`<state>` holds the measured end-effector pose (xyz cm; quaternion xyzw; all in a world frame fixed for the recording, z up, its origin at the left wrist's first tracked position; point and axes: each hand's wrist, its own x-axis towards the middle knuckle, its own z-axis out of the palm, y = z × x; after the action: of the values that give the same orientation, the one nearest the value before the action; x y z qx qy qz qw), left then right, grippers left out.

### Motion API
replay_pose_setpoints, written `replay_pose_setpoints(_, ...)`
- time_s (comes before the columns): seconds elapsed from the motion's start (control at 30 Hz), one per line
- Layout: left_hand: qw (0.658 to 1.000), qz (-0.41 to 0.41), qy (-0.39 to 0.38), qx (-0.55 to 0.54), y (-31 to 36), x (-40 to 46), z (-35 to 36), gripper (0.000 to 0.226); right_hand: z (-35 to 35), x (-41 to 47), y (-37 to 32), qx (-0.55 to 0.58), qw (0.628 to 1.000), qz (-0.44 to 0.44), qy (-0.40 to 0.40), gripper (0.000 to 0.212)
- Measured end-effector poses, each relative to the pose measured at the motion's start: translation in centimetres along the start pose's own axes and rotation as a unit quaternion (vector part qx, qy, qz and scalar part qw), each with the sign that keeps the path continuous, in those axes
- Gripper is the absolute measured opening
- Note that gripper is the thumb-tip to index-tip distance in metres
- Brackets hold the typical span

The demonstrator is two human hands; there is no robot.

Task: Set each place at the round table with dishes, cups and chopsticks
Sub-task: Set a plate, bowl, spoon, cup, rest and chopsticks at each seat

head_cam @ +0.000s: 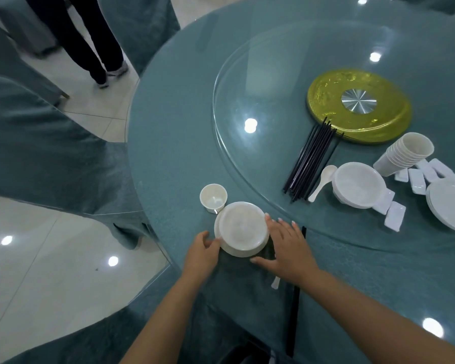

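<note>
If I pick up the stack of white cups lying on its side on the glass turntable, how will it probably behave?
The cup stack lies tilted on smooth glass, so a push would likely roll or slide it. Many nested cups, probably light plastic, may slip apart if lifted by one end. It looks stiff, not floppy.

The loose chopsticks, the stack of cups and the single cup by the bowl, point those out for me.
loose chopsticks [310,160]: head view, middle of the bundle.
stack of cups [402,153]: head view, side of the stack.
single cup [213,197]: head view, inside.
</note>
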<state>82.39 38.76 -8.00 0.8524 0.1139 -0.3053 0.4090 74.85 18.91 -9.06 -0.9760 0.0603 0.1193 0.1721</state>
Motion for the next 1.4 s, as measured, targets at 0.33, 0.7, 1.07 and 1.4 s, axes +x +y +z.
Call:
replay_pose_setpoints(0.33, 0.999, 0.026, -0.001, 0.042, -1.6, -4.3, 3.5, 0.035, -0.1, -4.1, 5.9, 0.173, 0.964, 0.149, 0.135, 0.008)
replay_pose_setpoints(0.7, 0.986, 0.089, -0.126, 0.061, 0.7, -6.7, 9.8, 0.044, 2.9, -6.1, 8.5, 0.36, 0.891, 0.274, 0.035, 0.025)
replay_pose_setpoints(1.07, 0.986, 0.094, -0.136, 0.006, 2.3, -5.6, 11.5, 0.058, 3.2, -4.2, 7.9, 0.421, 0.868, 0.262, 0.021, 0.036)
replay_pose_setpoints(1.4, 0.989, 0.085, -0.117, -0.024, 2.2, -5.5, 10.8, 0.051, 3.7, -3.0, 7.1, 0.431, 0.869, 0.244, 0.014, 0.03)
